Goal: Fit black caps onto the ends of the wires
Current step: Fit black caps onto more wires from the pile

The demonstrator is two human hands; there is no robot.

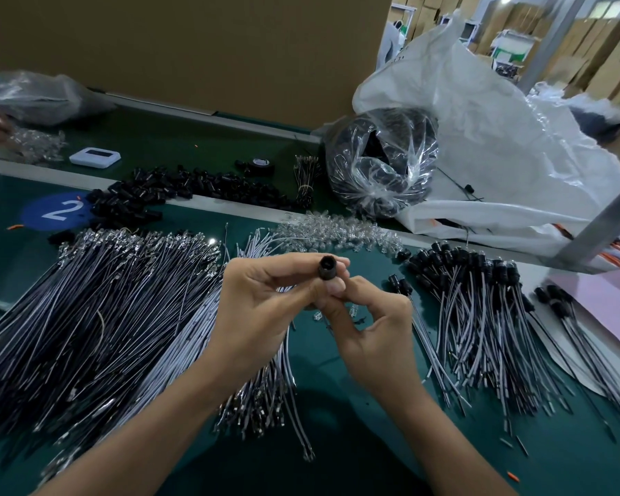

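Note:
My left hand (262,302) pinches a small black cap (326,268) between thumb and fingertips, its open end facing up towards me. My right hand (373,327) sits just below and right of it, fingers curled, fingertips meeting the cap's lower end; what it holds is hidden. A wide fan of bare dark and grey wires (97,316) lies to the left on the green table (337,442). Wires with black caps fitted (480,309) lie in a pile to the right. Loose black caps (179,189) are heaped at the back.
Clear small parts (337,232) lie heaped behind my hands. A clear bag of black parts (380,162) and a large white sack (498,155) stand at the back right. A white device (94,157), a tape roll (262,164) and a blue "2" marker (56,211) lie further back.

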